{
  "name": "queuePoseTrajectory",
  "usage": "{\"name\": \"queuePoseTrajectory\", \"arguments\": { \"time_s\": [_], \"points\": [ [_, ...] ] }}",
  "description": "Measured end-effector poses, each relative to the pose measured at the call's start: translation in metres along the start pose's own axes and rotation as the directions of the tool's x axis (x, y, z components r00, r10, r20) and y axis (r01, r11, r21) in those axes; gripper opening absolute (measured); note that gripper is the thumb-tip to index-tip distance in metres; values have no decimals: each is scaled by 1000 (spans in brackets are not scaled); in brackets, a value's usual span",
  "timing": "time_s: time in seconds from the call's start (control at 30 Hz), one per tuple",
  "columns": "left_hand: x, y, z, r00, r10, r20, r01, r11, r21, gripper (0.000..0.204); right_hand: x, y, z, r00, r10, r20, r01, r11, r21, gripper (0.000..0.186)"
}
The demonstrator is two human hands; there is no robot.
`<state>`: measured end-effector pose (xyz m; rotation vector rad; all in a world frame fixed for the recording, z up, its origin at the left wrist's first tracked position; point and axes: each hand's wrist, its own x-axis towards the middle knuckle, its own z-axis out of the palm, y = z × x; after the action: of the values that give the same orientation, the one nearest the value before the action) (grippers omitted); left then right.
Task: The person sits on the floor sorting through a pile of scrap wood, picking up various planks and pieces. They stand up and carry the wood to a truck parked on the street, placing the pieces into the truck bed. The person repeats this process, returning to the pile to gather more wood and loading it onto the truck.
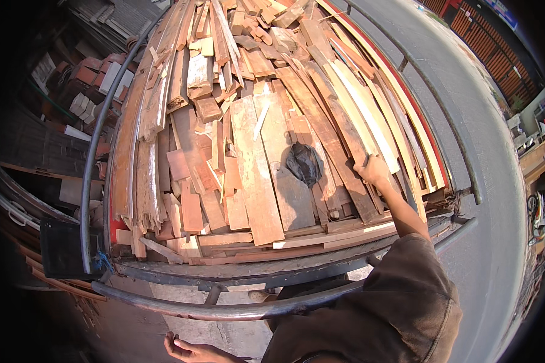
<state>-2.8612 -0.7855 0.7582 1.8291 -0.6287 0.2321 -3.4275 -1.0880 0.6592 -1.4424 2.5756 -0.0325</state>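
Observation:
A truck bed is loaded with loose wooden planks and offcuts. At the right of the load, my right hand (374,170) is closed around the near end of a long brown wooden plank (336,112), which lies among other lengthwise boards. My left hand (195,351) hangs low behind the bed, fingers apart and holding nothing. Between the middle boards lies a crumpled black plastic bag (304,164), partly in shadow. Left of it, a wide flat board (255,175) rests on the pile. Small blocks and offcuts (192,209) are heaped farther left.
A curved metal bar (242,311) crosses behind the bed. Side rails (94,163) run along both edges. Bricks and rubble (94,75) lie beyond the left rail, near a black crate (66,248). Paved road (490,199) stretches along the right.

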Motion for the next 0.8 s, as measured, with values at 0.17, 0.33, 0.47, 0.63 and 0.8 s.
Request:
{"name": "queuePoseTrajectory", "arguments": {
  "time_s": [0.17,0.33,0.47,0.63,0.8],
  "points": [
    [-15,61,42,815,472,337,-457,880,-128,33,22,33,-21,999,-12,30,2,956,294,69],
    [-41,85,85,572,381,726,-378,908,-179,44,26,47,-34,900,-148,411,-333,377,864,75],
    [-45,96,99,508,214,834,-328,944,-43,48,14,41,-62,783,-292,548,-546,97,832,60],
    [-45,88,99,501,152,852,-307,952,11,50,-5,70,-59,812,-281,512,-449,260,855,57],
    [-50,86,94,559,117,821,-358,927,111,50,-21,79,-96,969,-128,212,-126,481,867,66]
  ]
}}
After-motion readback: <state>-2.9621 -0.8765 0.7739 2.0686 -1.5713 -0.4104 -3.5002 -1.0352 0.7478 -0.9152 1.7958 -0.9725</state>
